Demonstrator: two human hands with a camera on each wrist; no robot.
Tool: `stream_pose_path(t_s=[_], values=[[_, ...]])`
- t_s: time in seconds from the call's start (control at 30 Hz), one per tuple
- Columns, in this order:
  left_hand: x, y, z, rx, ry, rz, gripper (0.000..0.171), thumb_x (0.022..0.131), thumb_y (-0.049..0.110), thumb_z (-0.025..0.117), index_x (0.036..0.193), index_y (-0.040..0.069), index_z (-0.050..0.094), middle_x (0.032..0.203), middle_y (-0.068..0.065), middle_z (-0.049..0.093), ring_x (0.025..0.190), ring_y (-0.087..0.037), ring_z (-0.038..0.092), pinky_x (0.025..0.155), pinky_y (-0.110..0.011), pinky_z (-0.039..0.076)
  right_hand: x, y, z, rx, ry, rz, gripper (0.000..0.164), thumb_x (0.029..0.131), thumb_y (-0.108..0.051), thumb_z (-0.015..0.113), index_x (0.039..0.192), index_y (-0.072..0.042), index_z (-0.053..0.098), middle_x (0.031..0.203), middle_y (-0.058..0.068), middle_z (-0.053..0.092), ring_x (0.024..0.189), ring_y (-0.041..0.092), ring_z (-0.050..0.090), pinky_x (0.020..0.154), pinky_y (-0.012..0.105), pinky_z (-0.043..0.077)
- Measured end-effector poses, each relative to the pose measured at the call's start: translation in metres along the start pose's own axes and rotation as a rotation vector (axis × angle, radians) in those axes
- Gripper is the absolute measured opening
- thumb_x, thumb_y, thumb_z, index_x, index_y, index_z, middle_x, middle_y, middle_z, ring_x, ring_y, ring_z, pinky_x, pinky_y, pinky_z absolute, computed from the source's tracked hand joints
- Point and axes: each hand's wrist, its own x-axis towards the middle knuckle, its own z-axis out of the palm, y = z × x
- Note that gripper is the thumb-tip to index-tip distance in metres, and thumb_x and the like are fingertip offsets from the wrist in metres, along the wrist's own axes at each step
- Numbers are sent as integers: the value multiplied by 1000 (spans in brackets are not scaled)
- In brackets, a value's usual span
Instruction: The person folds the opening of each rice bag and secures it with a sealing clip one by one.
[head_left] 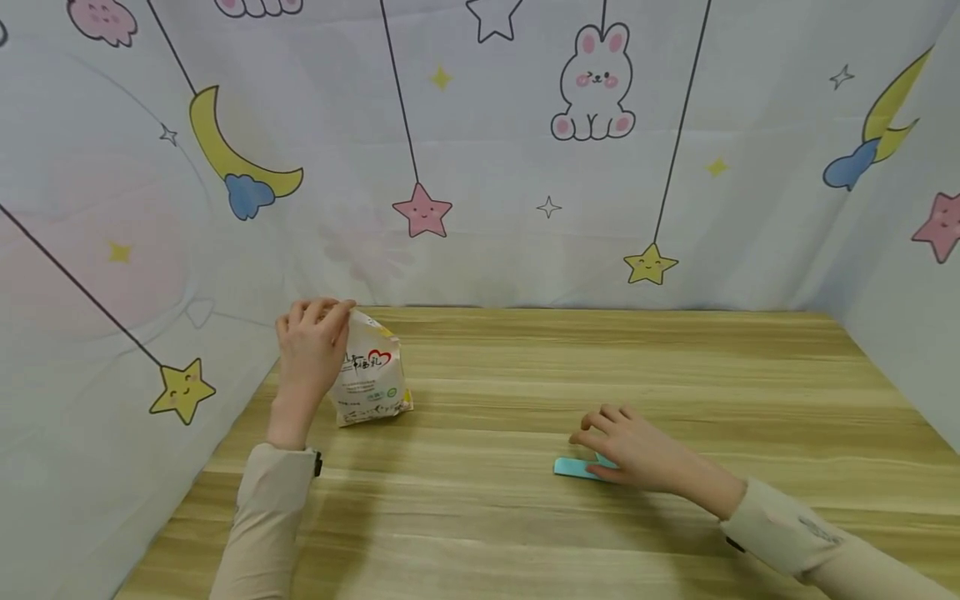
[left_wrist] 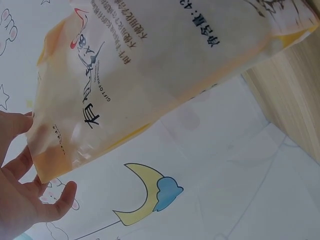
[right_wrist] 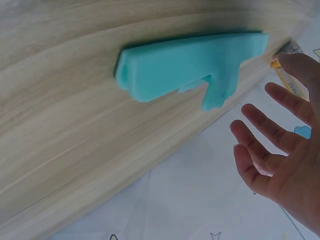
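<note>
A pale printed plastic food bag (head_left: pixel 371 375) with yellow edges stands at the left of the table, its lower end on the wood. My left hand (head_left: pixel 311 346) grips its top corner; in the left wrist view the thumb is on the near face of the bag (left_wrist: pixel 145 75) and fingers lie behind. Farther right, a turquoise bag clip (right_wrist: pixel 185 62) with a short lever lies on the tabletop. Over it hovers my right hand (head_left: pixel 630 450), fingers spread and slightly bent. In the right wrist view that hand (right_wrist: pixel 285 145) stands apart from the clip.
The wood-grain table (head_left: pixel 487 533) reaches back to a white cloth backdrop (head_left: pixel 495 150) printed with stars, moons and rabbits. Similar cloth walls close off the left side (head_left: pixel 82 467) and the right side (head_left: pixel 900 333).
</note>
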Motion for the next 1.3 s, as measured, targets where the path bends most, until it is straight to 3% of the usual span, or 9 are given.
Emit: stream_pose_path(t_s=[0.6,0.93,1.3], values=[[0,-1,0,5,-4,-9,19,88,11,55,105,9,63,101,-16,59,96,-36,46,78,-52,31,-17,4,3,-82,-74,29,45,69,-44,71,105,-19,59,88,-3,55,79,17,48,68,34,40],[-1,0,0,7,-17,-9,19,88,12,54,105,9,63,101,-16,59,96,-36,45,79,-52,31,-24,4,5,-85,-88,71,48,67,-44,73,102,-13,60,83,0,56,77,19,47,65,35,39],[0,0,0,7,-7,-6,20,89,12,54,106,8,63,101,-16,59,96,-36,45,79,-53,31,-25,4,3,-90,-101,114,45,68,-45,72,92,-9,60,78,2,55,75,19,45,66,37,40]])
